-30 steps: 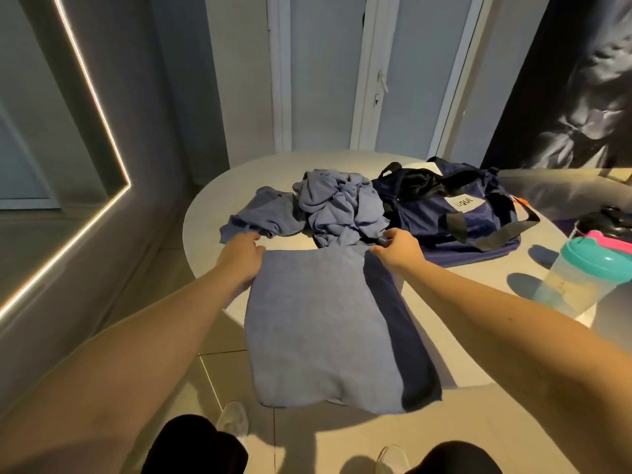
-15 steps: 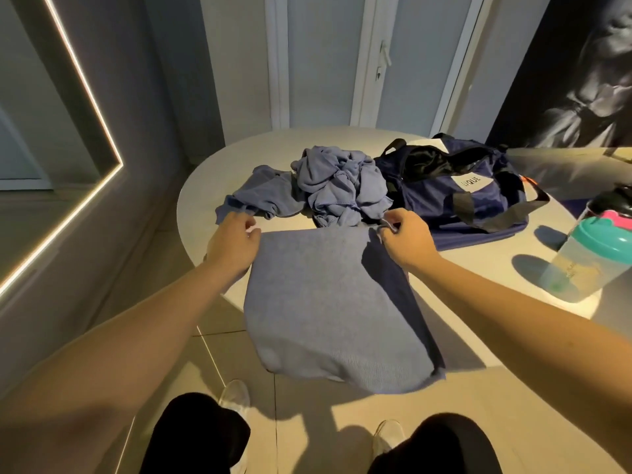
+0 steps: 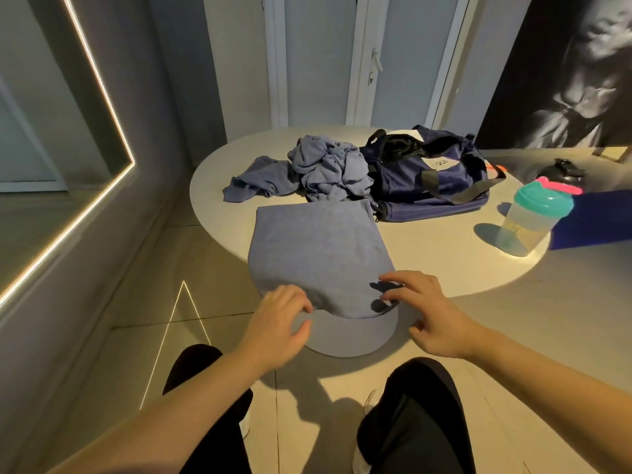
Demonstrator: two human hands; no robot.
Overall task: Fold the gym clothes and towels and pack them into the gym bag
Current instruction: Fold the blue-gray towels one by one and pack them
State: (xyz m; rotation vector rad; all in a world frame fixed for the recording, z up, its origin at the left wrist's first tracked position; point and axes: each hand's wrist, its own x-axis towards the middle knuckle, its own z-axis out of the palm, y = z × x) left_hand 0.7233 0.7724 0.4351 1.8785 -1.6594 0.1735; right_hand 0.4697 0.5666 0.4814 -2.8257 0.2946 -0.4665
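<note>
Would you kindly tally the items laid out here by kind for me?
Cloth items: 3 (flat towel, crumpled heap counted as one, small cloth)
Bags: 1 (gym bag)
Bottles: 2 (teal-lidded shaker, black bottle)
Total: 6

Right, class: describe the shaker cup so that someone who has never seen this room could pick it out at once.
Find the round white table. At its right edge, right of the navy gym bag, stands the shaker cup. Unlike the black bottle behind it, it is see-through with a teal lid and pink cap.
</note>
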